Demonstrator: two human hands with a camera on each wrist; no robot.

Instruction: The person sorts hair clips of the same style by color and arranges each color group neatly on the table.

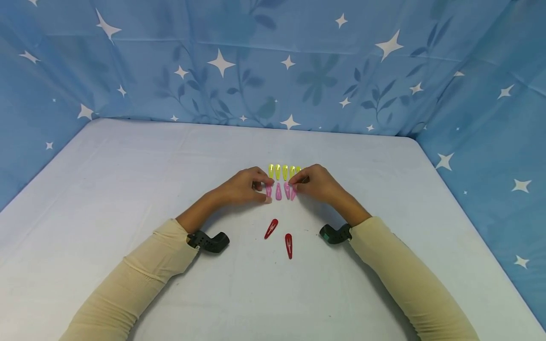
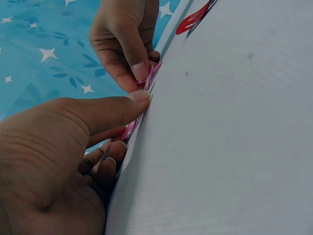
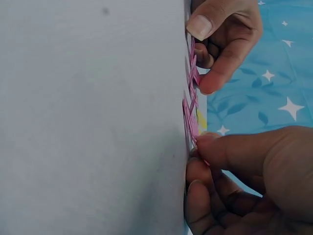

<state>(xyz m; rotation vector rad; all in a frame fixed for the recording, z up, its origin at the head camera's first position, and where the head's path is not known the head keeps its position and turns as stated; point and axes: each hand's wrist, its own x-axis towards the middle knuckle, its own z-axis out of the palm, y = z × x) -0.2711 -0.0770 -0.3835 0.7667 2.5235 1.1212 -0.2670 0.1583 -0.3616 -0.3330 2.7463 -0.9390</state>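
Note:
Pink snap hair clips (image 1: pixel 278 191) lie in a row on the white table, below a row of yellow hair clips (image 1: pixel 278 172). My left hand (image 1: pixel 243 186) is at the row's left end, thumb at the lower tip of the leftmost pink clip and a finger at its upper end. At the right end, my right hand (image 1: pixel 317 183) pinches another pink hair clip (image 3: pixel 190 122) between thumb and fingers, close against its neighbour. Part of that clip is hidden by the fingers. In the left wrist view both hands bend low over the tabletop.
Two red hair clips lie nearer to me, one slanted (image 1: pixel 270 228) and one almost upright in view (image 1: pixel 289 246). The white table (image 1: pixel 170 293) ends at a blue curtain (image 1: pixel 256 61) with stars behind and at the sides. Each wrist carries a black camera mount (image 1: pixel 211 242).

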